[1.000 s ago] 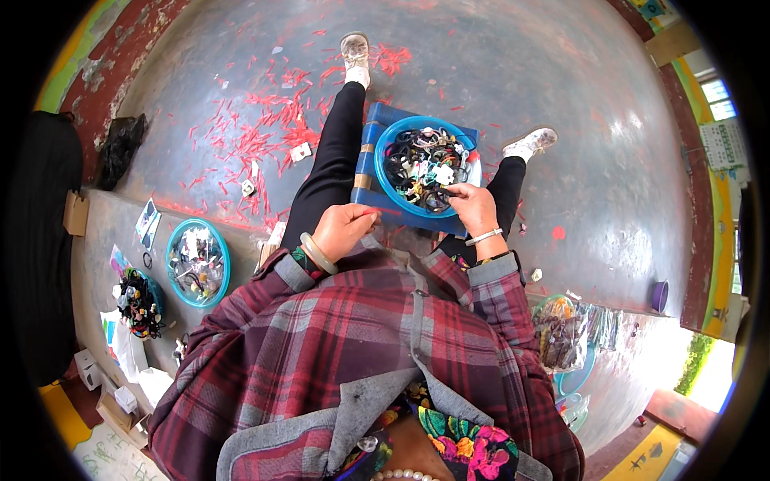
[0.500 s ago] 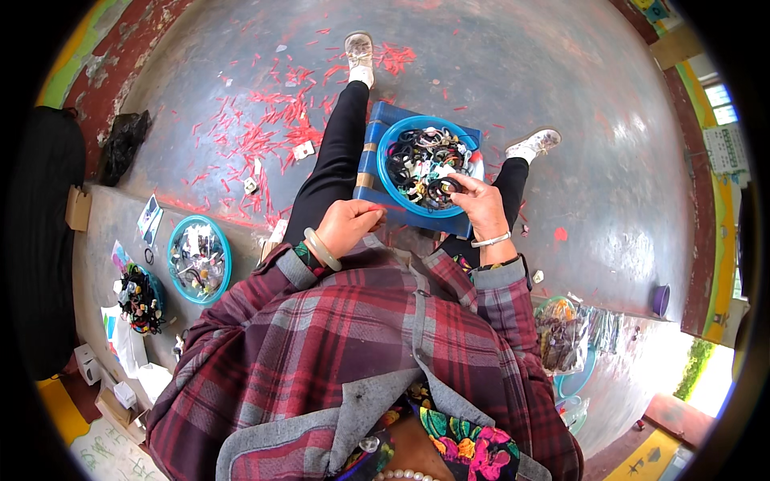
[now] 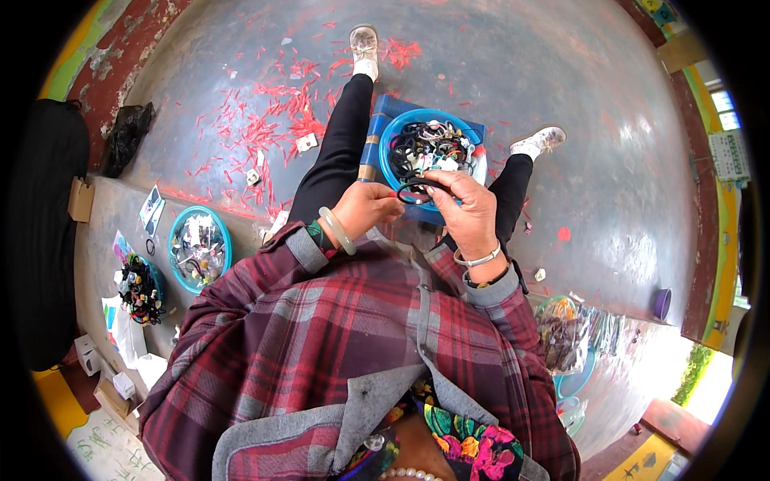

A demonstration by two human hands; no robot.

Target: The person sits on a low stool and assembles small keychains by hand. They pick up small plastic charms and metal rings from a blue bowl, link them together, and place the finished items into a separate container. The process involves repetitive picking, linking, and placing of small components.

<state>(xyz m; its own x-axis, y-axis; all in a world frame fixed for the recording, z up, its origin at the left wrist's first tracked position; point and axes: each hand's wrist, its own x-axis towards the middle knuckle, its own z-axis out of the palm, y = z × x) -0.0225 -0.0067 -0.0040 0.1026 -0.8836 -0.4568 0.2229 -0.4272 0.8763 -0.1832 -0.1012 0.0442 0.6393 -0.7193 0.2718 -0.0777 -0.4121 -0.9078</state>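
Observation:
A blue round bowl (image 3: 388, 146) full of small dark bands and mixed pieces rests on a blue box (image 3: 374, 136) between my knees. Just in front of the bowl, my right hand (image 3: 468, 212) pinches a black elastic band (image 3: 415, 192). My left hand (image 3: 365, 207) holds the band's other end. A pale bangle sits on my left wrist, a thin silver one on my right. My legs in black trousers stretch out on either side of the box.
On a ledge to my left stand a second blue bowl (image 3: 198, 247) of small pieces, a dark basket (image 3: 140, 287) and some cards. Red scraps (image 3: 265, 120) litter the grey floor. Clear bags of items (image 3: 565, 329) and a purple cup (image 3: 662, 304) lie to my right.
My right hand lifted a black band out of the bowl and drew it toward me. My left hand rose from my knee to take hold of it.

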